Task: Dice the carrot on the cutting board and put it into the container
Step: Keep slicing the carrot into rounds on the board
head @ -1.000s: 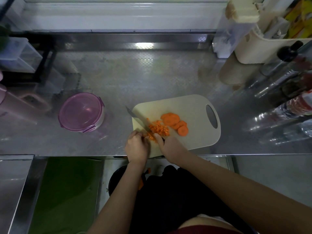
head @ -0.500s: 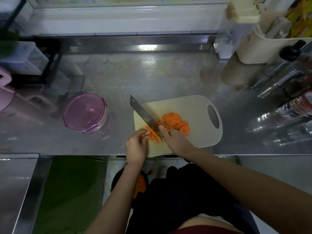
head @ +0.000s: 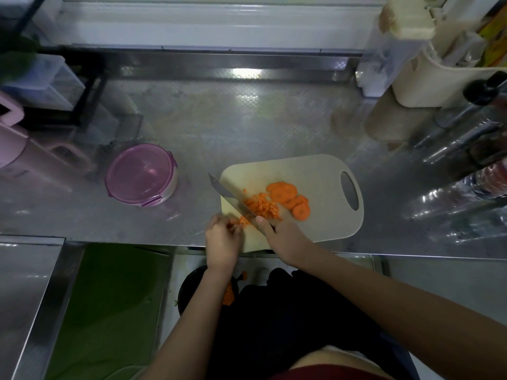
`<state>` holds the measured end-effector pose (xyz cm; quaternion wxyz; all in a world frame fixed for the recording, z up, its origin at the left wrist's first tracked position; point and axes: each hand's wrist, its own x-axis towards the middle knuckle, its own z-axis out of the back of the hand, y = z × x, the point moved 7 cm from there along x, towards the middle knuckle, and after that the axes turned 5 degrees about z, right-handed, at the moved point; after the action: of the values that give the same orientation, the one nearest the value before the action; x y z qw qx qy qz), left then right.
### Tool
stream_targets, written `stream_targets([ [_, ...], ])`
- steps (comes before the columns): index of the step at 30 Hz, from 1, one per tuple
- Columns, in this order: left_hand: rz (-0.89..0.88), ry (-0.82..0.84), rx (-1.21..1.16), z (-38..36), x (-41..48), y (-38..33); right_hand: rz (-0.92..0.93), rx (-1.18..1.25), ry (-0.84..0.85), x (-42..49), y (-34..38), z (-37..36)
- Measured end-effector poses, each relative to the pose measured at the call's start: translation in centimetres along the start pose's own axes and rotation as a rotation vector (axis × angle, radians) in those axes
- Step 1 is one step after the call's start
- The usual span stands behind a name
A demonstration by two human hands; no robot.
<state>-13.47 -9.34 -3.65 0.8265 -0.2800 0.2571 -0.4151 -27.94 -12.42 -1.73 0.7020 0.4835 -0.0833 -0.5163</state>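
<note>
Right grip: the right hand is wrapped round the handle of the knife, with one finger laid forward toward the blade.
Left grip: the left hand has its fingers curled down onto a carrot piece, pinning it just left of the blade; the fingertips are blurred.
Counter: a steel counter runs the whole width, and everything here sits on it.
Cutting board: the pale cutting board lies at the near edge of the counter, its handle hole to the right and its near corner overhanging the edge.
Container: the round container with a purple clip-on lid stands left of the board, apart from it, lid on.
Knife: the blade slants from the hand up and to the left, and its tip reaches past the board's left edge.
Carrot slices: a few round carrot slices overlap in the middle of the board, right of the blade.
Diced carrot: a small heap of diced carrot lies between the blade and the slices, touching both.
</note>
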Motion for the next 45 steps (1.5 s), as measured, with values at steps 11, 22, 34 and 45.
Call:
stream_targets([
  [11, 0.036, 0.005, 0.007, 0.0, -0.1, -0.5, -0.085, -0.164, -0.08, 0.9, -1.6, -1.8],
  [22, -0.035, 0.014, -0.005, 0.3, -0.6, -0.8, -0.011, 0.064, -0.099, 1.9, -0.1, 0.0],
  [34, -0.011, 0.001, 0.03, 0.5, -0.3, -0.8, 0.009, 0.021, -0.013, 0.1, 0.2, 0.0],
  [45, 0.016, 0.018, 0.03, 0.2, -0.2, -0.2, -0.042, -0.196, -0.03, 0.2, -0.5, -1.8],
])
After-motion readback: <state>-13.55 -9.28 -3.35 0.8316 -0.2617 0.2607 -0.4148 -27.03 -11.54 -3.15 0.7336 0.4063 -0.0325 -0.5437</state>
